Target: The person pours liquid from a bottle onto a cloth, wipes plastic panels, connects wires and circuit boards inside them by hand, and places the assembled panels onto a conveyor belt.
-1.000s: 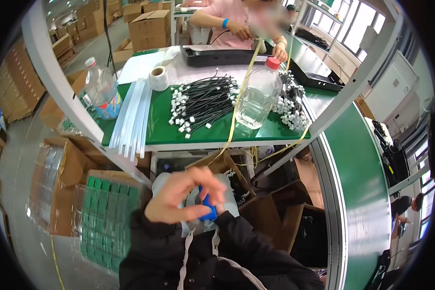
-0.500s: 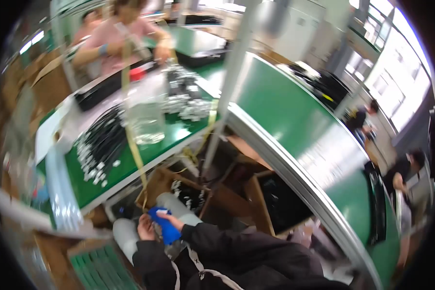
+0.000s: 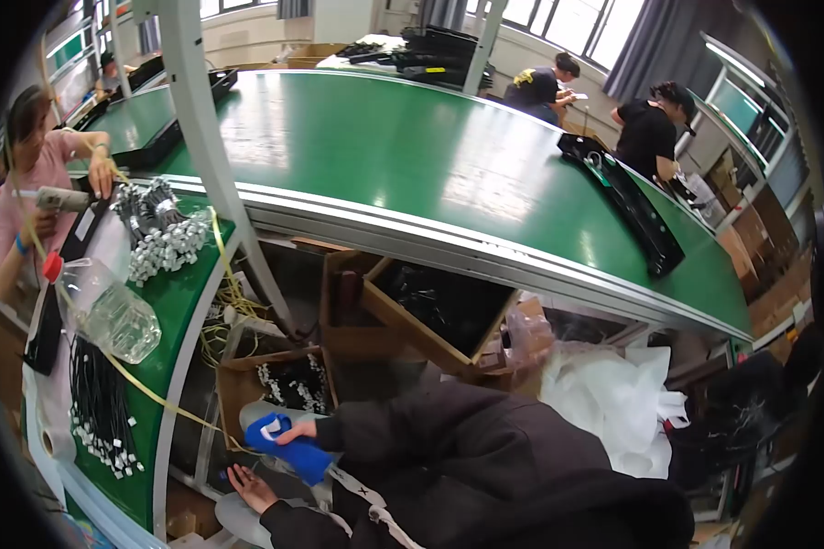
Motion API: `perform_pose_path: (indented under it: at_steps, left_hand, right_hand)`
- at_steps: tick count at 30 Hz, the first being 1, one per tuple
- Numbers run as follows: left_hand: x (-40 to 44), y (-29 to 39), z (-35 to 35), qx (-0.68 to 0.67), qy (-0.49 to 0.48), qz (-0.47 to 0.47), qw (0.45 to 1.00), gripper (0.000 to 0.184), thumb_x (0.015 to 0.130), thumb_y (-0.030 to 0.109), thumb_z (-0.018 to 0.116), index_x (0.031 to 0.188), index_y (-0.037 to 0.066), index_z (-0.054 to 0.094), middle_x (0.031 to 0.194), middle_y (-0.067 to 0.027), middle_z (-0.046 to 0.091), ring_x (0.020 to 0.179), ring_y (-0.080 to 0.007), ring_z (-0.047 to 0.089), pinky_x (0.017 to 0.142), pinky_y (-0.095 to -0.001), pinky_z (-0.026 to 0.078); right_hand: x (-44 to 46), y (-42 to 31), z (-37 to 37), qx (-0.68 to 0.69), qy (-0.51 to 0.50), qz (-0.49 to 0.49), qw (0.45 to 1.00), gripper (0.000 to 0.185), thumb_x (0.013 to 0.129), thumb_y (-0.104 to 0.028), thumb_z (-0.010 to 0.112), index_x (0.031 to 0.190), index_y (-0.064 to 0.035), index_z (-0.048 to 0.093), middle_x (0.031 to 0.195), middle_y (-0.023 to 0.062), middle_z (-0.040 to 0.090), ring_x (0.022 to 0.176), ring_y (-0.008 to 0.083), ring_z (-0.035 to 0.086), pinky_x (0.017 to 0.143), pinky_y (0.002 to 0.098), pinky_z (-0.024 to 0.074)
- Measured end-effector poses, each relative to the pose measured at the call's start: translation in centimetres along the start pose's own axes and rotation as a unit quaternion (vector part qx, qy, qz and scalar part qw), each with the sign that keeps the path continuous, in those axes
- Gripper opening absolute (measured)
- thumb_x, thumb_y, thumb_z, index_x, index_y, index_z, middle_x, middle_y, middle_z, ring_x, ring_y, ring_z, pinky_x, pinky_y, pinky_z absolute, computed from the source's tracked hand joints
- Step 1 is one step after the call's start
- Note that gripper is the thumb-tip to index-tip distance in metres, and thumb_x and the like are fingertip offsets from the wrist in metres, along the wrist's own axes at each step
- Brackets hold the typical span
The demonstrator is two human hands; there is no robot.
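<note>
My right hand (image 3: pixel 298 431) is closed on a blue object (image 3: pixel 300 458) with a white patch at its upper end; it looks soft, but I cannot make out what it is. Below and to the left, my left hand (image 3: pixel 252 489) lies palm up over my leg, fingers apart and empty. An open carton (image 3: pixel 232 382) with black cables and white connectors stands just beyond the blue object. On the green bench at the left are a bundle of black cables (image 3: pixel 103 403), another cable bundle (image 3: pixel 168 240) and a tilted clear bottle (image 3: pixel 110 311) with a red cap.
A long green conveyor (image 3: pixel 366 146) crosses ahead, bearing a black panel (image 3: pixel 627 206) at the right. A yellow strap (image 3: pixel 160 398) hangs off the bench. A co-worker (image 3: pixel 50 174) holds a tool at the left. White plastic bags (image 3: pixel 609 398) lie at the lower right.
The view has swung right, bringing the conveyor into the middle. My left hand, raised one second ago and beside the blue object half a second ago, is now lower and apart from it.
</note>
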State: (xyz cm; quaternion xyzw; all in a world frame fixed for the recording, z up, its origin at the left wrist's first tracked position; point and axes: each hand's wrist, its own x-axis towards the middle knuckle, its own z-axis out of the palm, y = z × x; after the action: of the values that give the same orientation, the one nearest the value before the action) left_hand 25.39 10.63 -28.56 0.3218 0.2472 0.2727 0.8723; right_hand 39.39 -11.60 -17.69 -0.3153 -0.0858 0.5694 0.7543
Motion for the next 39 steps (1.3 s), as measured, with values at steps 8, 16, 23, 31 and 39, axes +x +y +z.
perform_pose_path:
  at_steps: [8, 16, 23, 31, 39]
  left_hand:
    - [0.7, 0.2, -1.1, -0.001, 0.019, 0.007, 1.000, 0.063, 0.075, -0.004, 0.051, 0.135, 0.001, 0.035, 0.127, -0.0134, 0.046, 0.099, -0.0207, 0.054, 0.081, -0.0251, 0.048]
    - [0.9, 1.0, -1.1, -0.007, 0.050, -0.040, 0.998, 0.052, 0.086, 0.002, 0.047, 0.136, 0.005, 0.036, 0.125, -0.0108, 0.049, 0.097, -0.0190, 0.055, 0.079, -0.0276, 0.048]
    - [0.3, 1.4, 0.5, 0.024, 0.099, -0.034, 0.994, 0.051, 0.087, 0.002, 0.045, 0.137, 0.007, 0.038, 0.132, -0.0104, 0.046, 0.101, -0.0192, 0.054, 0.081, -0.0298, 0.047]
    - [1.1, 1.5, -1.5, 0.013, 0.055, -0.076, 0.995, 0.047, 0.087, 0.008, 0.047, 0.134, 0.011, 0.041, 0.120, -0.0057, 0.054, 0.093, -0.0142, 0.056, 0.075, -0.0262, 0.046]
    - [0.9, 1.2, -1.9, 0.017, 0.065, -0.087, 0.994, 0.047, 0.086, 0.008, 0.049, 0.133, 0.013, 0.043, 0.115, -0.0016, 0.056, 0.092, -0.0125, 0.056, 0.075, -0.0257, 0.045]
  right_hand:
    - [-21.3, -13.6, -1.5, -0.308, 0.195, -0.155, 0.918, 0.068, 0.065, -0.008, 0.081, 0.126, -0.0069, 0.050, 0.115, 0.0039, 0.056, 0.109, 0.0147, 0.050, 0.097, 0.0327, 0.0395]
    - [-50.3, -23.9, -0.6, -0.562, 0.646, -0.490, 0.161, 0.083, 0.075, -0.017, 0.074, 0.143, -0.0120, 0.027, 0.126, 0.0149, 0.044, 0.112, 0.0216, 0.048, 0.094, 0.0375, 0.0420]
    - [-74.0, -22.9, -1.0, -0.317, 0.924, 0.194, -0.095, 0.021, 0.084, -0.021, 0.052, 0.095, -0.0125, 0.068, 0.138, 0.0141, 0.037, 0.090, 0.0361, 0.063, 0.078, 0.0420, 0.0520]
    - [-74.4, -23.1, -3.9, -0.151, 0.975, 0.156, 0.048, 0.053, 0.081, -0.044, 0.056, 0.116, -0.0049, 0.062, 0.130, 0.0263, 0.043, 0.116, 0.0370, 0.050, 0.096, 0.0417, 0.0425]
    - [-82.3, -25.4, -12.1, -0.095, 0.992, 0.074, 0.041, 0.038, 0.081, -0.028, 0.056, 0.108, -0.0012, 0.063, 0.127, 0.0215, 0.044, 0.105, 0.0359, 0.057, 0.091, 0.0434, 0.0461]
